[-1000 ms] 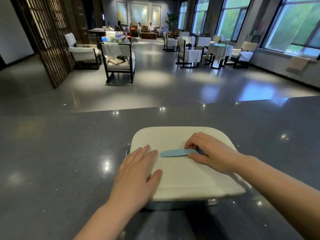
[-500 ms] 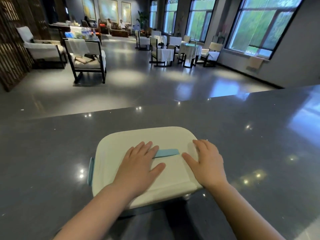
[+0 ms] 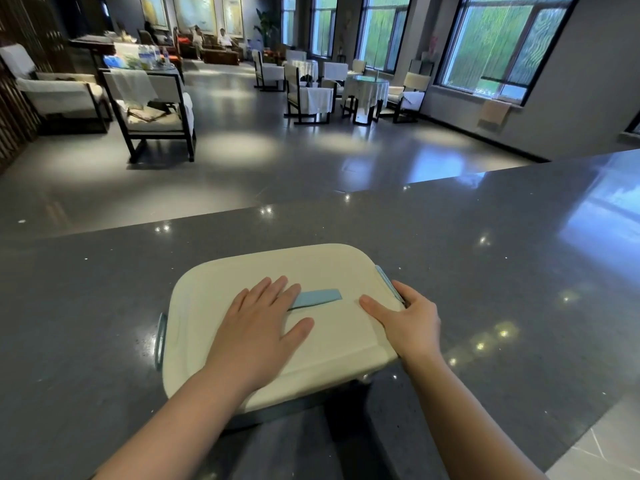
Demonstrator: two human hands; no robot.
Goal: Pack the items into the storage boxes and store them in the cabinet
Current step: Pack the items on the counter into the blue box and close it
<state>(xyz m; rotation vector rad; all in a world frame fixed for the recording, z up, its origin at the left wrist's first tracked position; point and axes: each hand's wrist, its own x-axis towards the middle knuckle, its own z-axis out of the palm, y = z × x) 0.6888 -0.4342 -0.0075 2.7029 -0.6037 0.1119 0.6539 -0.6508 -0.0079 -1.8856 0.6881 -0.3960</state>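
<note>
Left hand [image 3: 258,327] lying flat, fingers straight, on the storage box lid [image 3: 332,344]; right hand [image 3: 403,318] curling its fingers over the lid's right-edge blue latch [image 3: 388,281].

A dark grey polished counter [image 3: 485,271] runs across the foreground, speckled with light reflections. Beyond it lies a glossy grey floor [image 3: 242,161]. A dark-framed armchair [image 3: 152,109] with white cushions stands at the left, a round table with a white cloth [image 3: 367,90] stands among chairs further back, tall windows [image 3: 498,39] line the right wall, and framed paintings [image 3: 204,10] hang on the far wall
</note>
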